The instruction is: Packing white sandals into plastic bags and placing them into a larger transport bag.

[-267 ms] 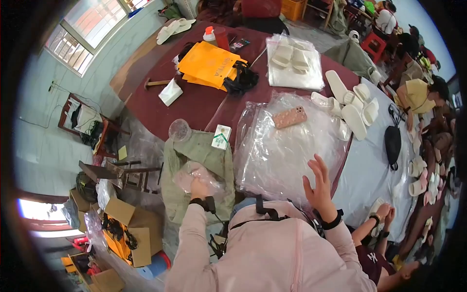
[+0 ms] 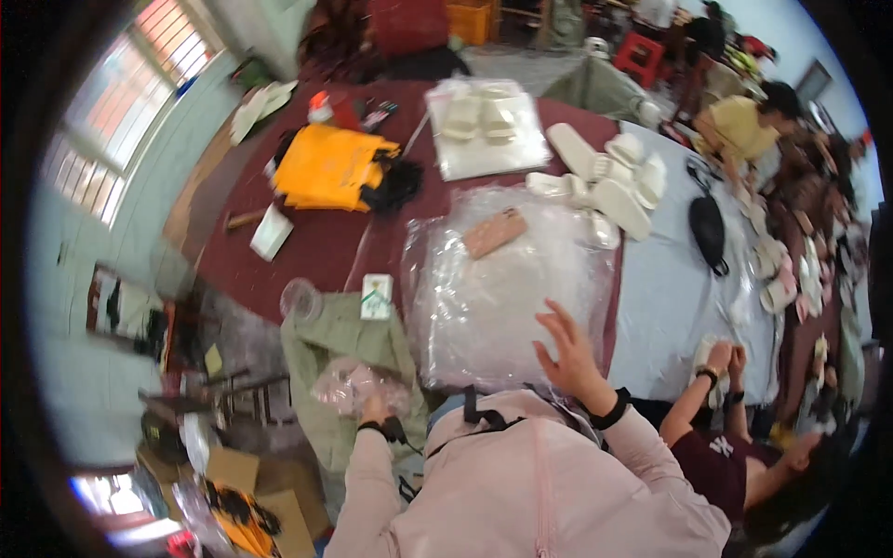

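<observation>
My left hand (image 2: 376, 406) grips a clear plastic bag (image 2: 350, 385) with something pink inside, its exact kind blurred. The bag rests on a grey-green cloth (image 2: 352, 339) at the table's near left. Fingers spread and holding nothing, my right hand (image 2: 569, 361) hovers over the near right part of a stack of large clear plastic bags (image 2: 512, 312). A phone in a pink case (image 2: 495, 232) lies on that stack. Beyond the cloth's far edge are a white and green small box (image 2: 376, 296) and a clear round plastic container (image 2: 300, 299).
Further off lie orange bags (image 2: 335, 167), a white box (image 2: 271, 232), a hammer (image 2: 246, 219), and cream slippers (image 2: 605, 177), one pair on flat clear bags (image 2: 493, 153). A co-worker's hands (image 2: 724, 357) hold a slipper to my right. Cardboard boxes (image 2: 284, 511) stand at lower left.
The view has swung to the right, so the table and its things sit further left in the picture. My left hand still grips the bag; my right hand stays spread above the stack.
</observation>
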Action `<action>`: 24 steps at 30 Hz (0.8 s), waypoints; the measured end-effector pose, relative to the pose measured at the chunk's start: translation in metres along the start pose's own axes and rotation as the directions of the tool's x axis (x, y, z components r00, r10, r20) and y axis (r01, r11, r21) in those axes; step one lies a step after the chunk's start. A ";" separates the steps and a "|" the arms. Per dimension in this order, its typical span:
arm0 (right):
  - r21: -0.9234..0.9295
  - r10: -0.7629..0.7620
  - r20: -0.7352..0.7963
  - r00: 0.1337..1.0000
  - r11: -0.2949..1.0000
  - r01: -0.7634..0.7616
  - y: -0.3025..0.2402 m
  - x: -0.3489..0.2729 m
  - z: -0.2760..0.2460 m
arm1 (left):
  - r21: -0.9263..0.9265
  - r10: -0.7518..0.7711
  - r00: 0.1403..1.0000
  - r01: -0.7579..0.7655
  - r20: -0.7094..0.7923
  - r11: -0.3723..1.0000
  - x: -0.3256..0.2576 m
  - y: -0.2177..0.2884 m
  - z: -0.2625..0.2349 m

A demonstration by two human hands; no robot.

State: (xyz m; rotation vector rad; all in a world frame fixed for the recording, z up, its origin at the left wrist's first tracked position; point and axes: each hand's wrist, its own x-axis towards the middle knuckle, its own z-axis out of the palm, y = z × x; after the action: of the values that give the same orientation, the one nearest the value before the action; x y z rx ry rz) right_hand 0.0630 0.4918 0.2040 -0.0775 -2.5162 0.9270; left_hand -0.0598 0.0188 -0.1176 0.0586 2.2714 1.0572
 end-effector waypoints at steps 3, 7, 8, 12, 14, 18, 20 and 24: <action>-0.068 0.122 -0.016 0.992 0.990 -0.123 0.019 -0.018 -0.004 | -0.539 -0.383 0.833 0.551 0.399 0.637 0.037 0.096 0.048; -0.045 0.192 0.139 0.972 0.981 -0.187 0.030 -0.027 0.007 | 0.181 -0.159 0.980 0.137 0.118 0.974 0.037 0.115 0.067; -0.070 0.220 0.107 0.970 0.975 -0.213 0.042 -0.036 0.013 | 0.506 -0.016 0.990 -0.056 0.138 0.861 0.037 0.124 0.067; -0.388 0.489 0.282 0.825 0.845 -0.368 0.088 -0.084 0.027 | 0.349 -0.281 0.880 0.144 0.384 0.926 0.013 0.215 0.068; -0.465 0.576 0.351 0.738 0.791 -0.396 0.096 -0.090 0.039 | 0.187 -0.377 0.814 0.328 0.441 0.926 0.022 0.189 0.058; -0.498 0.665 0.327 0.672 0.725 -0.475 0.115 -0.123 0.066 | 0.293 -0.523 0.698 0.433 0.490 0.852 0.045 0.172 0.069; -0.515 0.640 0.283 0.714 0.730 -0.450 0.111 -0.119 0.076 | 0.398 -0.421 0.690 0.206 0.588 0.894 0.052 0.130 0.072; -0.540 0.672 0.276 0.687 0.700 -0.468 0.109 -0.122 0.083 | 0.481 -0.342 0.751 0.037 0.565 0.876 0.096 0.118 0.055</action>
State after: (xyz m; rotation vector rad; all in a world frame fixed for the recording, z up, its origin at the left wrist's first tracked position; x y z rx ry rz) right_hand 0.1248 0.5016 0.0317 -0.9851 -3.1852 0.6126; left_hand -0.1314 0.1641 -0.1109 0.3142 1.7761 0.2978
